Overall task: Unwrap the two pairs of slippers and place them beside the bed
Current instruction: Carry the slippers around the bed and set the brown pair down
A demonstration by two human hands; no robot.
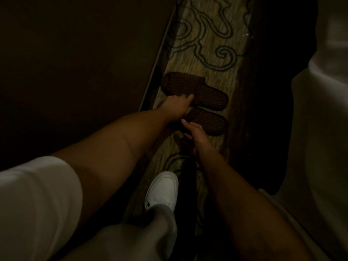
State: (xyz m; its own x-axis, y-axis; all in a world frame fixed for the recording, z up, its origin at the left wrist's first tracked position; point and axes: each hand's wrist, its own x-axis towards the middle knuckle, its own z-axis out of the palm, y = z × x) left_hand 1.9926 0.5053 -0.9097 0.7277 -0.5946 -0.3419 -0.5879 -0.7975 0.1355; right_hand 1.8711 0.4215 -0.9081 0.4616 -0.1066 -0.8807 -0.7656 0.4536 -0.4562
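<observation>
Two dark brown slippers, the upper slipper (195,91) and the lower slipper (207,120), lie side by side on the patterned carpet (207,34), between a dark panel (75,53) on the left and white bedding (323,110) on the right. The left hand (176,108) grasps the slippers where they meet. The right hand (195,133) hovers just beside the lower slipper, fingers relaxed and grasping nothing. A white shoe (162,189) stands nearer on the carpet.

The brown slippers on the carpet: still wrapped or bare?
Bare, as far as the dim frame shows: the two brown slippers show their dotted texture with no wrapper sheen. The left hand holds them; the right hand hovers beside.
</observation>
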